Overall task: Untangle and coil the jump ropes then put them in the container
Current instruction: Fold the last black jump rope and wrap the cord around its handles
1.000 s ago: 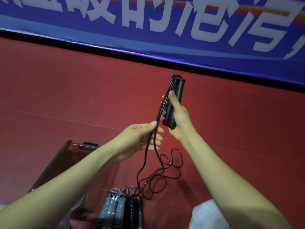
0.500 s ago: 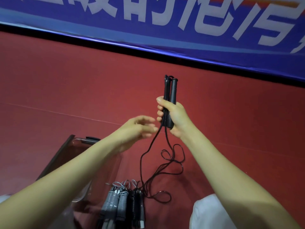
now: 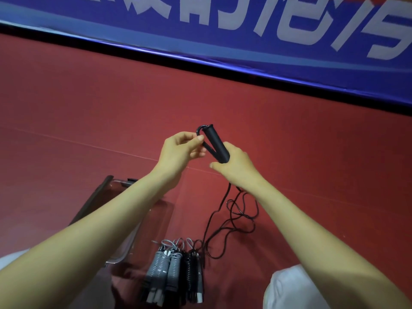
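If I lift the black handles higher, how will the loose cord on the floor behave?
Probably floppy: the black cord hangs slack from the right hand and lies in loose loops. It looks thin, so likely light. Crossed loops may snag.

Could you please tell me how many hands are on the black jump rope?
2. The left hand pinches the thin black cord looping off the black cylindrical handle; the right hand grips its lower end.
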`<state>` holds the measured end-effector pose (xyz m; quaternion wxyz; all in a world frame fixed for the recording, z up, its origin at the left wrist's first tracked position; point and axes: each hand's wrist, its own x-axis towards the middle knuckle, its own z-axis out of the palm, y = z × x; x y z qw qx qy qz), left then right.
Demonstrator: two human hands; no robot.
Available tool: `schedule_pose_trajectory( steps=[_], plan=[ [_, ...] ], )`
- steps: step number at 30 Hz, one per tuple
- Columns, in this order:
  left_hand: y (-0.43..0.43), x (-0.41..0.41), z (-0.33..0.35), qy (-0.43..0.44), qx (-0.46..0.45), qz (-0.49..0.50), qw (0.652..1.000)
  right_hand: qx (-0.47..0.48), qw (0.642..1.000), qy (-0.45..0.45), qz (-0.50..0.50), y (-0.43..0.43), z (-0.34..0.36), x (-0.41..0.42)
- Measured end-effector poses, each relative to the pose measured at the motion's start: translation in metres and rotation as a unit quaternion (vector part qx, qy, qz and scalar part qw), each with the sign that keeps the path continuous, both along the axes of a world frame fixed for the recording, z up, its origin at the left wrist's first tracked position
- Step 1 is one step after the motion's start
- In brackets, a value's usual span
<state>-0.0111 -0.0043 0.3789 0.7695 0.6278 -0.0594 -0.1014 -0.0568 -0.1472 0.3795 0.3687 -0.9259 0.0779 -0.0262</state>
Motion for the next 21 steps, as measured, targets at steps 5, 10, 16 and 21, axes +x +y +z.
schedule_pose_trajectory(
  steps=[5,10,16,21],
  plan=[
    [0.011,0.01,0.011,-0.034,0.056,0.024,0.998,0.022,0.999,0.01,0.03,0.002,-0.002,-0.002],
    [0.019,0.016,0.017,-0.029,0.059,0.024,0.998,0.028,0.998,0.023,0.049,0.003,-0.005,-0.001],
    [0.016,0.012,0.021,0.011,-0.031,-0.003,0.999,0.193,0.978,0.056,0.057,0.005,0.002,-0.007],
    [0.006,0.0,0.006,0.03,-0.014,-0.107,0.994,0.344,0.936,0.06,0.046,0.006,0.007,-0.009]
  ],
)
